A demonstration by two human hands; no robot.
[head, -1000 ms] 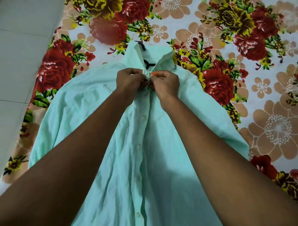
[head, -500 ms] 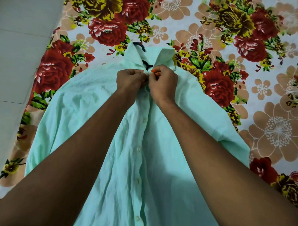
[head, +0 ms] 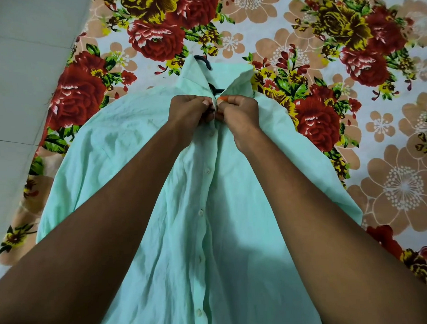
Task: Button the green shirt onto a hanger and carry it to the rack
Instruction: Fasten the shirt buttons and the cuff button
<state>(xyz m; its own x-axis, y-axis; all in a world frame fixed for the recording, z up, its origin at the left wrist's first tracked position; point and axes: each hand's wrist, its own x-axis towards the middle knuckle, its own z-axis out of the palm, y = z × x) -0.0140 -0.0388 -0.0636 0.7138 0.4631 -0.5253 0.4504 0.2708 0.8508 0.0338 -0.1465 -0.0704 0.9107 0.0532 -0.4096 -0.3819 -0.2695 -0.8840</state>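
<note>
A pale green shirt lies spread face up on a flowered bedsheet, collar at the far end. A black hanger sits inside it; only its hook above the collar and a short piece at the neck opening show. My left hand and my right hand meet just below the collar, each pinching one edge of the shirt's front placket. Whether the top button is through its hole is hidden by my fingers. A row of white buttons runs down the front toward me.
The bedsheet covers a bed that ends at the left, where pale floor tiles show. Both my forearms stretch over the lower part of the shirt.
My hands stay pinched together at the top of the placket, with only small finger shifts. The collar has spread slightly wider.
</note>
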